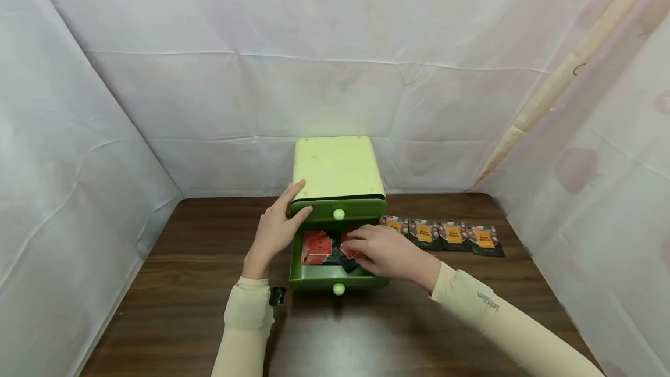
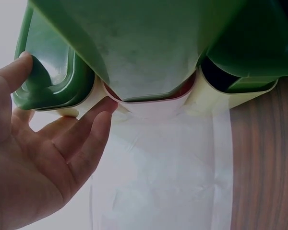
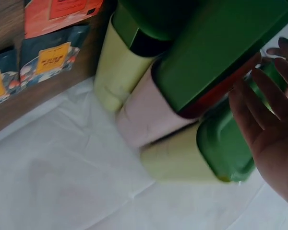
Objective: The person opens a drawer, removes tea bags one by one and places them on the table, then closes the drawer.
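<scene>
A small drawer cabinet (image 1: 337,164) with a light green top stands against the back cloth, its middle green drawer (image 1: 319,273) pulled out. Inside lie a red-and-black packet (image 1: 316,247) on the left and a second red-and-black packet (image 1: 349,262), tilted, on the right. My right hand (image 1: 389,252) reaches over this second packet, fingers at it and partly covering it; they look fairly straight in the right wrist view. My left hand (image 1: 274,228) rests on the cabinet's left side, thumb at the top drawer's front (image 1: 361,209) and fingers along the side wall (image 2: 84,105).
Several dark packets with orange labels (image 1: 454,236) lie in a row on the brown table (image 1: 199,284), right of the cabinet. An orange-red packet (image 3: 62,17) lies beside them in the right wrist view. White cloth (image 1: 209,86) encloses the table's back and sides.
</scene>
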Motion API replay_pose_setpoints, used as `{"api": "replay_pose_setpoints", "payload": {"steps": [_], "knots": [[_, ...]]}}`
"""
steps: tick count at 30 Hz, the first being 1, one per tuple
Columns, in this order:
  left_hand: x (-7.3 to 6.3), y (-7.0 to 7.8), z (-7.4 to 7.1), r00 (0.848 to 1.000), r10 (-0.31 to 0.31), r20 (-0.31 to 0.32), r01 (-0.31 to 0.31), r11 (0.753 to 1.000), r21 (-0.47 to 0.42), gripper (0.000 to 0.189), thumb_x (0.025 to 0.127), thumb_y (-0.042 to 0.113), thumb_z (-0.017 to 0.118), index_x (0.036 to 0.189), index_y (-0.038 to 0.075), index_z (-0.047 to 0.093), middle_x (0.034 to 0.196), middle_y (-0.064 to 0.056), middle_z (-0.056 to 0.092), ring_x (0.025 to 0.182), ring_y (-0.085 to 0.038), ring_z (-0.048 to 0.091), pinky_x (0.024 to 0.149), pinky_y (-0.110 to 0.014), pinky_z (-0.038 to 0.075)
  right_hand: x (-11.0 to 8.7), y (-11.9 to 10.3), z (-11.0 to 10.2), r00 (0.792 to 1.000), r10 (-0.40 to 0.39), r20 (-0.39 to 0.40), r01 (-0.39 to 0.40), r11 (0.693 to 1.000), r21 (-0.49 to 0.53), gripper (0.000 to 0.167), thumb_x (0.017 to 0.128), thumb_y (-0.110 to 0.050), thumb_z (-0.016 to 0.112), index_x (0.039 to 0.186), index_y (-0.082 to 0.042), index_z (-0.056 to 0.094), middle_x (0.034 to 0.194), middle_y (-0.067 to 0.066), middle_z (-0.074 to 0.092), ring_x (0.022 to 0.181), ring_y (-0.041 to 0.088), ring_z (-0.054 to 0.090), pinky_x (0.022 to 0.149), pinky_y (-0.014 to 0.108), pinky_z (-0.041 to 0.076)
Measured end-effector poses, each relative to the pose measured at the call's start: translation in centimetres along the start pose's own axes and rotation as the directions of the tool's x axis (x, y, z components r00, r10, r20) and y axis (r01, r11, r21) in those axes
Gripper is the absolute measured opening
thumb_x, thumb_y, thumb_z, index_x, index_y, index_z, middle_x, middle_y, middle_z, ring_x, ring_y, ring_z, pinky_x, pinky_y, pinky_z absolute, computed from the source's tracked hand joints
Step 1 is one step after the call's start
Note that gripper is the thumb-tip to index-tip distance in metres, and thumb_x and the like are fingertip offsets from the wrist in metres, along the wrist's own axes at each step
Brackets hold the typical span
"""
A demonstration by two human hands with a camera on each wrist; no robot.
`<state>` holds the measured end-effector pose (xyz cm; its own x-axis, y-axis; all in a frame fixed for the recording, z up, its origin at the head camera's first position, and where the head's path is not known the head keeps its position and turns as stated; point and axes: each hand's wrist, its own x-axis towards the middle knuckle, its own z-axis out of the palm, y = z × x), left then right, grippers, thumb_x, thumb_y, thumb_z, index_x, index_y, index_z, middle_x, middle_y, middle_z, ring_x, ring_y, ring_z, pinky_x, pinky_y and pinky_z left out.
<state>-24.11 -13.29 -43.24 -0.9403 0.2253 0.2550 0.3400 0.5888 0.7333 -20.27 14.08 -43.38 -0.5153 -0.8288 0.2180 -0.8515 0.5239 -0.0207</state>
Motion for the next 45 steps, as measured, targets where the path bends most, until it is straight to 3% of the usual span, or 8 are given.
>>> {"api": "replay_pose_setpoints", "payload": {"steps": [8,14,21,29,36,45], "knots": [[-0.1,-0.2,0.2,1.0,0.0,-0.001,0.0,1.0,0.002,0.061,0.095,0.053,0.055,0.151,0.044,0.031,0.159,0.001,0.019,0.036,-0.014,0.024,0.04,-0.032,0.029,2.7,-0.1,1.5,0.975,0.023,0.22,-0.028,0.999,0.021,0.061,0.087,-0.039,0.073,0.141,-0.02,0.054,0.145,0.008,0.046,0.129,0.026,0.047,0.099,0.042,0.043],[-0.1,-0.1,0.2,1.0,0.007,-0.013,-0.007,1.0,0.008,0.06,0.095,0.052,0.056,0.15,0.044,0.032,0.158,0.0,0.02,0.041,-0.016,0.03,0.042,-0.032,0.029,4.0,0.0,2.9,0.958,0.038,0.285,-0.044,0.999,0.015,0.065,0.088,-0.046,0.07,0.146,-0.024,0.048,0.151,0.008,0.039,0.129,0.03,0.047,0.1,0.046,0.041],[0.0,-0.3,0.1,1.0,0.007,-0.008,-0.007,1.0,0.018,0.061,0.096,0.052,0.056,0.151,0.043,0.031,0.158,-0.001,0.02,0.037,-0.014,0.023,0.04,-0.031,0.027,4.6,0.4,3.7,0.943,0.06,0.326,-0.075,0.997,0.036,0.066,0.089,-0.045,0.069,0.147,-0.026,0.045,0.151,0.006,0.039,0.129,0.028,0.047,0.1,0.046,0.04],[0.0,-0.3,0.2,1.0,0.005,-0.007,-0.005,1.0,0.006,0.061,0.096,0.052,0.055,0.15,0.044,0.031,0.159,0.002,0.019,0.038,-0.015,0.024,0.039,-0.03,0.026,4.9,0.6,4.8,0.956,0.044,0.289,-0.055,0.998,0.03,0.056,0.091,-0.039,0.068,0.143,-0.023,0.052,0.142,0.005,0.05,0.123,0.024,0.052,0.097,0.041,0.044],[-0.1,-0.5,0.4,1.0,-0.002,-0.008,0.002,1.0,0.01,0.06,0.096,0.051,0.056,0.15,0.045,0.031,0.158,0.004,0.02,0.039,-0.017,0.028,0.039,-0.03,0.028,5.0,0.3,5.8,0.987,0.007,0.162,0.004,0.998,-0.067,0.04,0.093,-0.018,0.061,0.133,-0.022,0.061,0.122,0.002,0.063,0.106,0.021,0.061,0.087,0.037,0.049],[-0.1,-0.3,0.5,1.0,0.013,-0.025,-0.013,1.0,0.009,0.06,0.096,0.049,0.057,0.151,0.042,0.032,0.158,0.0,0.021,0.038,-0.014,0.023,0.038,-0.029,0.024,5.3,0.6,6.4,0.997,-0.05,0.066,0.06,0.984,-0.166,0.025,0.094,-0.024,0.062,0.119,-0.025,0.069,0.098,-0.003,0.064,0.085,0.014,0.061,0.071,0.031,0.051]]}}
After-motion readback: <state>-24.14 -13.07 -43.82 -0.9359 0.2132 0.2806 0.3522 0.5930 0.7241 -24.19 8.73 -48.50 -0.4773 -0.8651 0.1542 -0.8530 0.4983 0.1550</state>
